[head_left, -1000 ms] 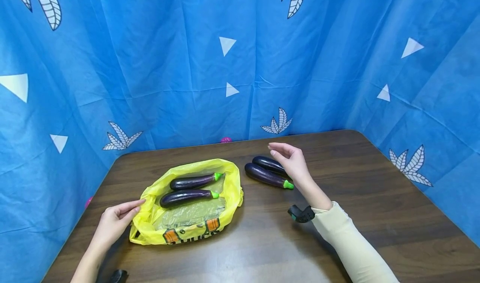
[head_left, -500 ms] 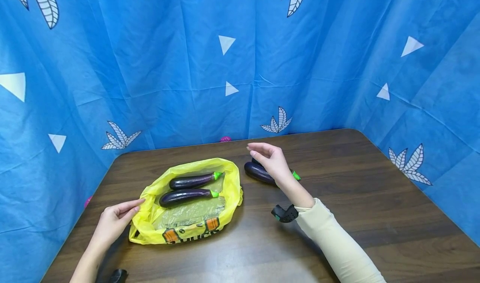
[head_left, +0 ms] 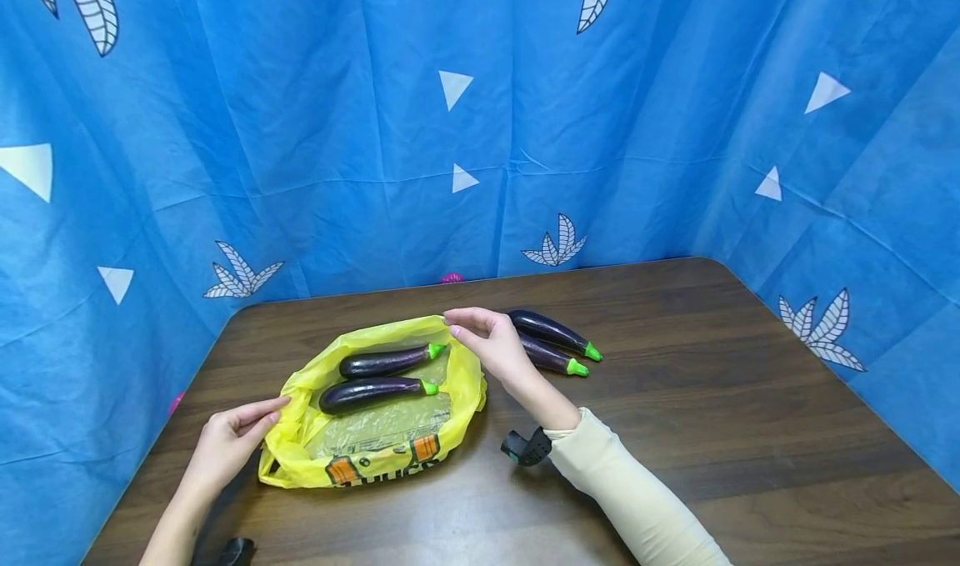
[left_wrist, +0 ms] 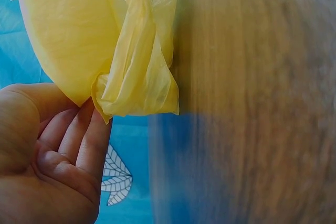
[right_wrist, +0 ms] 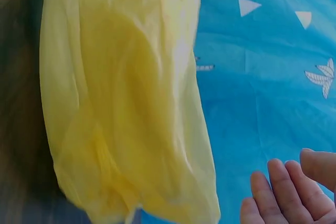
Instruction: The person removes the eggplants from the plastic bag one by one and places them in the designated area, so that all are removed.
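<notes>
Yellow and gaping, the plastic bag (head_left: 378, 431) is sitting on the counter (head_left: 675, 383), with two eggplants (head_left: 375, 394) lying inside. At the bag's nine o'clock I'm seeing the left hand (head_left: 234, 441) pinching it; at two o'clock the right hand (head_left: 491, 343) is hovering just beside it, fingers loosely extended. Toward three o'clock, another eggplant pair (head_left: 549, 329) is lying past that hand.

On the table (head_left: 712, 399) before the curtain (head_left: 622, 132) sits a bag (head_left: 468, 376), two eggplants (head_left: 375, 395) inside, two more eggplants (head_left: 551, 329) to its right. The left hand (head_left: 228, 443) is at its left rim, the right hand (head_left: 495, 345) near its right.
</notes>
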A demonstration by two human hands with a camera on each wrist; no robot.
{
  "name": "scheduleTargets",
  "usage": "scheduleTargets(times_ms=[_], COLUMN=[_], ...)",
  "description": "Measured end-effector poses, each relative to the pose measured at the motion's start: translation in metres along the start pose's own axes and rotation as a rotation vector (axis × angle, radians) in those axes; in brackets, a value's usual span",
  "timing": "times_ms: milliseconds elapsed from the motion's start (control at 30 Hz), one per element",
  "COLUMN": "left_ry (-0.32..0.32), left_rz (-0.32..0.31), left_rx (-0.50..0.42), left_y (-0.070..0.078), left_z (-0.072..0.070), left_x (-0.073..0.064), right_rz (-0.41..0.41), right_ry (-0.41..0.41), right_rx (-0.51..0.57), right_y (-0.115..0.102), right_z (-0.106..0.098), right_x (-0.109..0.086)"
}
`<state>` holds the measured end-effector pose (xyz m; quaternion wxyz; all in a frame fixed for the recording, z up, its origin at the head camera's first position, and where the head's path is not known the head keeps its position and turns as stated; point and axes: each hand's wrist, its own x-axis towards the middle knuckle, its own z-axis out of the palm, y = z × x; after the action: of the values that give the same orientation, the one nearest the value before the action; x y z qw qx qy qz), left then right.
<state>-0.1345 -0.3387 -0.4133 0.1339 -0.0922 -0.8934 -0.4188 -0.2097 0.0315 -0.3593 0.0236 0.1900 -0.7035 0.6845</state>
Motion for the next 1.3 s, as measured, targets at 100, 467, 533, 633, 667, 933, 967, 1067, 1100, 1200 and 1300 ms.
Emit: scheduleTargets(times_ms=[100,467,533,633,667,933,967,1067,1100,1200,1300], left_ry=[-0.001,0.01,0.011,0.009,0.007,0.001,0.001,0.002,0.003,0.004,0.006], left_rz=[0.003,0.0,0.004,0.007,0.005,-0.02,-0.02,-0.011,-0.01,-0.001,0.012], left_rx=[-0.01,-0.013,-0.011,-0.007,-0.008,0.003,-0.001,-0.004,-0.006,-0.003,-0.008], left_y=[0.002,0.002,0.002,0.003,0.003,0.002,0.002,0.001,0.0,-0.001,0.0], left_z=[0.0,0.0,0.001,0.001,0.0,0.0,0.0,0.002,0.002,0.002,0.002], left_x=[0.002,0.005,0.006,0.007,0.007,0.0,-0.001,-0.001,-0.001,-0.002,-0.002], right_rz=[-0.007,-0.029,-0.021,-0.01,-0.004,0.071,0.079,0.072,0.07,0.065,0.084], right_ry=[-0.003,-0.07,-0.072,-0.075,-0.078,-0.101,-0.1,-0.092,-0.09,-0.087,-0.079], right_rx=[0.004,-0.014,-0.006,-0.003,-0.004,-0.021,-0.018,-0.013,-0.017,-0.031,-0.05], right_y=[0.003,-0.002,-0.004,-0.005,-0.004,0.015,0.021,0.039,0.045,0.055,0.058], right_z=[0.009,0.031,0.033,0.035,0.036,0.047,0.048,0.051,0.052,0.053,0.053], right_x=[0.0,-0.006,-0.007,-0.008,-0.009,-0.011,-0.01,-0.007,-0.006,-0.004,-0.003])
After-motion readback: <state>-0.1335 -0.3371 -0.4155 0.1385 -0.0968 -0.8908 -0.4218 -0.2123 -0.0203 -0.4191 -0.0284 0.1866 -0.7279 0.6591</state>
